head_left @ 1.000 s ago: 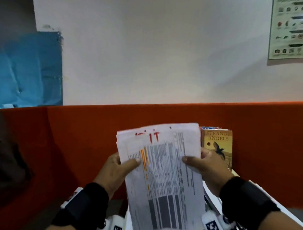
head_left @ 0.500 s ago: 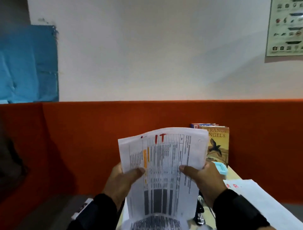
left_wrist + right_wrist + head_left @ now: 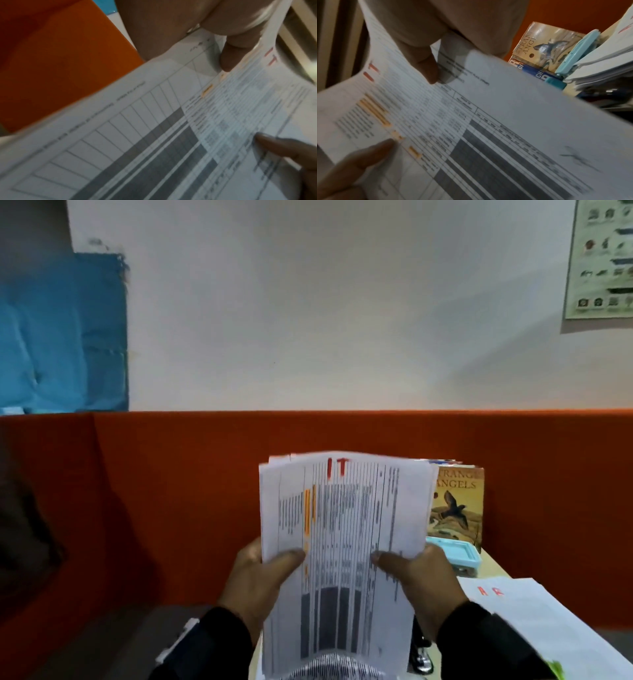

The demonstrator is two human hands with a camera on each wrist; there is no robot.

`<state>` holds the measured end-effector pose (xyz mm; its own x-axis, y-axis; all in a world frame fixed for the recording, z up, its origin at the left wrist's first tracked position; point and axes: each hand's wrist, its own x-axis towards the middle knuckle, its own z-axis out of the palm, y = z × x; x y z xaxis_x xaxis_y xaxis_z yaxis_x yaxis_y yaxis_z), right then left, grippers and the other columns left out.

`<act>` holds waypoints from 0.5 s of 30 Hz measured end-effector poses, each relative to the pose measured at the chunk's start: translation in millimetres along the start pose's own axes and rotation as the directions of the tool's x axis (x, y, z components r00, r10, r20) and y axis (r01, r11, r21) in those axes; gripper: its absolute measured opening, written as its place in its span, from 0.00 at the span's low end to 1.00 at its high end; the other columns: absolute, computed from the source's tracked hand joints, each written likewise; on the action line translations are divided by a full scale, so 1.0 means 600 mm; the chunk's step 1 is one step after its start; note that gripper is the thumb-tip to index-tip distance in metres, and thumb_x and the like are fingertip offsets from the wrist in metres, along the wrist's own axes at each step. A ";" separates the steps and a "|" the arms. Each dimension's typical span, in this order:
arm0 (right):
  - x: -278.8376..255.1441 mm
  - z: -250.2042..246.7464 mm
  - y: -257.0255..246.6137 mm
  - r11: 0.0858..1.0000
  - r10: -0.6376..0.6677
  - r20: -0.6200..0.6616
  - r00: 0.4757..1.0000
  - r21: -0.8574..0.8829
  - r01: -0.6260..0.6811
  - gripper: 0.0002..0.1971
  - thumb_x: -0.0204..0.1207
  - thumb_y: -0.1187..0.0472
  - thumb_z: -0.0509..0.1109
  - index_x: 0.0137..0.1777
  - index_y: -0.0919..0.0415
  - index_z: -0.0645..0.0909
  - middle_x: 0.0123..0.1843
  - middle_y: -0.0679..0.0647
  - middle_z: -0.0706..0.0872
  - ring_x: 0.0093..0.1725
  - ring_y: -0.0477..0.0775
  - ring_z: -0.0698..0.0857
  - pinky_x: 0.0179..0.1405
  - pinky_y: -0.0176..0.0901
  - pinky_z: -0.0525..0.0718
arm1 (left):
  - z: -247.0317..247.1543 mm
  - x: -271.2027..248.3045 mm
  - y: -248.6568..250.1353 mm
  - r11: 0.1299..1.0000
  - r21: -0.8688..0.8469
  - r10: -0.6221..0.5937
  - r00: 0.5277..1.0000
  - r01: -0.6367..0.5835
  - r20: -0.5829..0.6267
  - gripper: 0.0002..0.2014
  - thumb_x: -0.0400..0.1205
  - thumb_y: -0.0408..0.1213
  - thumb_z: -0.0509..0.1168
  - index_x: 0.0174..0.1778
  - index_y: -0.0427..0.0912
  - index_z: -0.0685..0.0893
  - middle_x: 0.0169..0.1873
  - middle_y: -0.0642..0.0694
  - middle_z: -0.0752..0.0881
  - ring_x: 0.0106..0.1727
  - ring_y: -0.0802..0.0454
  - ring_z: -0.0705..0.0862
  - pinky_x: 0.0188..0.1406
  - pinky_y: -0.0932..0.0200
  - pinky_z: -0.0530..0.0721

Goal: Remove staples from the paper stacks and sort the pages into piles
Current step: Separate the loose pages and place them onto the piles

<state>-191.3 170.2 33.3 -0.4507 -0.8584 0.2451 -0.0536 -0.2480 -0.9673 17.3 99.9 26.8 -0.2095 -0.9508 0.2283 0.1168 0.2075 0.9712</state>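
Both hands grasp the paper stack (image 3: 342,542) upright in front of the chest. The left hand (image 3: 260,577) pinches its left edge, thumb across the front and fingers behind; the right hand (image 3: 421,580) does the same at the right edge, its thumb pressed on the printed table. Compared with 0.5 s ago the grip sits in much the same place low on the sheets, but the stack now stands straighter and its top edge is squared, with several sheet edges fanned at the upper left corner (the red "IT" mark still tops the front page). 1 s ago the pages leaned to the right and hid more of what lies behind.

Just behind the stack's right edge a book (image 3: 455,505) titled "Strange Angels" stands against the orange partition (image 3: 171,491). A light blue box (image 3: 452,556) lies in front of it, beside the right hand. Farther right, another pile of pages (image 3: 534,621) marked with red letters rests on the desk. A poster (image 3: 599,258) hangs on the white wall, upper right.
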 end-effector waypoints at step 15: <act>-0.011 -0.235 -0.046 0.512 0.093 0.065 0.994 -0.859 0.009 0.17 0.72 0.54 0.80 0.59 0.54 0.84 0.46 0.51 0.88 0.41 0.50 0.85 0.40 0.46 0.84 | -0.036 0.035 -0.005 0.945 0.187 0.270 0.963 -0.268 0.012 0.03 0.80 0.34 0.76 0.45 0.47 0.91 0.38 0.64 0.93 0.41 0.64 0.91 0.49 0.62 0.87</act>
<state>-312.6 245.9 49.5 -0.3947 -0.9051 0.1582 -0.7968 0.2515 -0.5495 33.8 74.3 26.9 -0.1819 -0.8565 0.4830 -0.0156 0.4936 0.8695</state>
